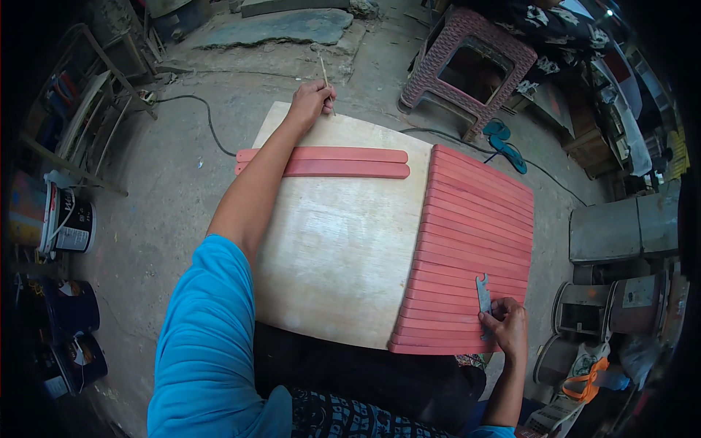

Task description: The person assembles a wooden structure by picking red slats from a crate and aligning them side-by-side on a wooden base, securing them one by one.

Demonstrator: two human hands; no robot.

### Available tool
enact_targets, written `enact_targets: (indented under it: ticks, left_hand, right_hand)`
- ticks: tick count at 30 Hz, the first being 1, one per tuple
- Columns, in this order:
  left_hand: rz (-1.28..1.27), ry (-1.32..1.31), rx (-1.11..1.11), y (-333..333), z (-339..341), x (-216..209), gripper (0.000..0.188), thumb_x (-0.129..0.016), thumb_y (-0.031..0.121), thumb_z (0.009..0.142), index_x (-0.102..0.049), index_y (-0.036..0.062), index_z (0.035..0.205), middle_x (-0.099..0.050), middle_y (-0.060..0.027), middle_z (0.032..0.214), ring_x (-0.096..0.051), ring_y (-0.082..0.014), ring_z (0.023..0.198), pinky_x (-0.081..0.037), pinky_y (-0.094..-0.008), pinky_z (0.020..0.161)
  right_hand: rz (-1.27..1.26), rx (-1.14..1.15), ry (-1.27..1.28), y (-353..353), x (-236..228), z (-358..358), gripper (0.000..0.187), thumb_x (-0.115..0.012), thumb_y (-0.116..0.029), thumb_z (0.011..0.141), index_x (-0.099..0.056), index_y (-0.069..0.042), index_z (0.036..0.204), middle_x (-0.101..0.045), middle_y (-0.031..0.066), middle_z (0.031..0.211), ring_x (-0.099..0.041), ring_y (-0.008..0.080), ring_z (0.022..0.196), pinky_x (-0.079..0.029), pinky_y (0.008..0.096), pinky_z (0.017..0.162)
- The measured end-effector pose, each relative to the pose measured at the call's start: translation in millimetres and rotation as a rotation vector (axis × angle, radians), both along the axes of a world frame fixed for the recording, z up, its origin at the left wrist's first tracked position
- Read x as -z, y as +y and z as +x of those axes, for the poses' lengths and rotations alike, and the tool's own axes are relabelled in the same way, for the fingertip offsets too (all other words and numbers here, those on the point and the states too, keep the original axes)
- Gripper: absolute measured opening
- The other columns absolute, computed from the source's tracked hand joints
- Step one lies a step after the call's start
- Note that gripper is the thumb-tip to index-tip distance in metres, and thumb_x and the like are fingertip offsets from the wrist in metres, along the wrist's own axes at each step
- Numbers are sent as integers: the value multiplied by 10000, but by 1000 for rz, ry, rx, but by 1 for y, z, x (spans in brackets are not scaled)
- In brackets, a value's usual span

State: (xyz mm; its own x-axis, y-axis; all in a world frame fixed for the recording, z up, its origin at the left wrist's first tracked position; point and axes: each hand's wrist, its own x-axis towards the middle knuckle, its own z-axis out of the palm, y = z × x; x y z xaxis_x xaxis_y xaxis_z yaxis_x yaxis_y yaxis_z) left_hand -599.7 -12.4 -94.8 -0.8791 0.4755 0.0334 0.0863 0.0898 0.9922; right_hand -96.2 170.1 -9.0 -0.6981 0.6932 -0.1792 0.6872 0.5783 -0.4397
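My left hand (310, 104) reaches across to the far edge of a pale wooden board (336, 248). Its fingers pinch a thin pale stick (324, 71), whose lower tip is near the board; I cannot tell whether it touches. Two red-painted slats (350, 162) with rounded ends lie side by side on the board under my left forearm. At the near right, my right hand (506, 321) grips a flat grey open-end wrench (483, 293) over a row of several red slats (475, 233). Those slats lie against one another along the board's right side.
A woven-pattern plastic stool (467, 62) stands beyond the board, with blue flip-flops (505, 150) beside it and a person in patterned clothes behind. A dark cable (208, 120) crosses the concrete floor. Paint buckets (73, 219) line the left; metal cans (584, 306) stand at right.
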Motion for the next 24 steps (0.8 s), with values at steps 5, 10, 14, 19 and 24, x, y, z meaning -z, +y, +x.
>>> enact_targets:
  ticks: [5,10,14,19,24]
  left_hand:
    - [-21,83,-5,2,4,-2,158,-459,111,860,-580,26,804,-542,-16,655,-516,-81,559,-449,-215,527]
    - [-40,268,-180,1,19,-10,238,-443,59,830,-581,30,1021,-562,-28,662,-517,-79,544,-446,-220,505]
    - [-44,314,-278,-10,20,-25,410,-411,33,812,-519,72,1206,-580,-25,671,-517,-90,524,-444,-220,490]
    - [218,-187,2,-23,13,-48,342,-369,45,813,-537,-21,1104,-589,-55,751,-554,-91,640,-465,-196,581]
    - [236,-195,44,-24,15,-49,217,-355,79,836,-516,10,962,-558,-43,739,-515,-79,625,-454,-192,601]
  right_hand:
    - [-6,14,32,-1,1,0,253,-751,-48,573,-550,31,706,-519,54,564,-480,122,526,-411,276,533]
    - [14,1,-7,0,0,1,266,-766,-89,582,-562,28,708,-569,101,616,-548,177,553,-442,303,536]
    - [-35,37,3,-2,-1,-1,258,-763,-79,587,-563,26,712,-573,101,621,-551,170,562,-444,299,541]
    - [-37,39,20,-3,-2,-2,249,-759,-55,596,-562,24,726,-581,91,632,-547,160,570,-446,293,542]
    - [-58,52,34,-3,-1,-2,250,-758,-47,598,-553,21,724,-561,73,618,-525,144,559,-438,284,536]
